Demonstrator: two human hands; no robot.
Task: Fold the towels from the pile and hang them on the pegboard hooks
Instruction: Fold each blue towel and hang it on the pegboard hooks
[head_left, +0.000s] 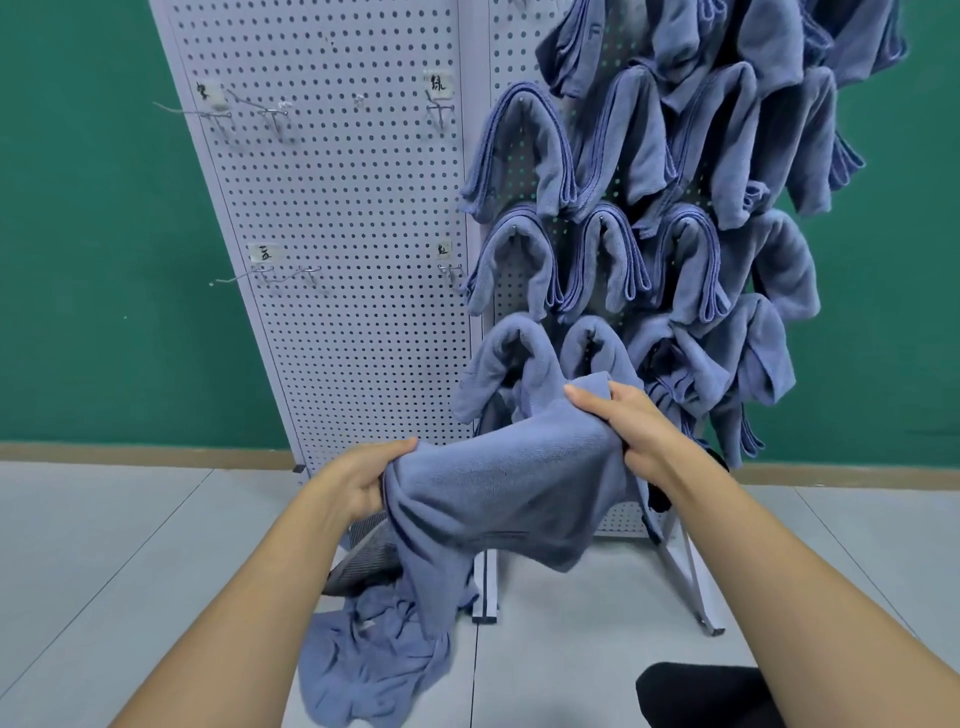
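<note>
Between your hands, in front of the white perforated pegboard (337, 208), you hold one blue-grey towel (498, 493) stretched out. Your left hand (358, 483) grips its bunched left edge, and your right hand (628, 426) clamps the upper right corner, thumb on top and fingers (636, 457) curled beneath. The soft, napped cloth sags and trails down to the crumpled pile (363, 660) on the grey floor (130, 545). On the right panel, folded towels (675, 156) drape in arches, while bare wire hooks (270, 111) stick out on the left panel.
</note>
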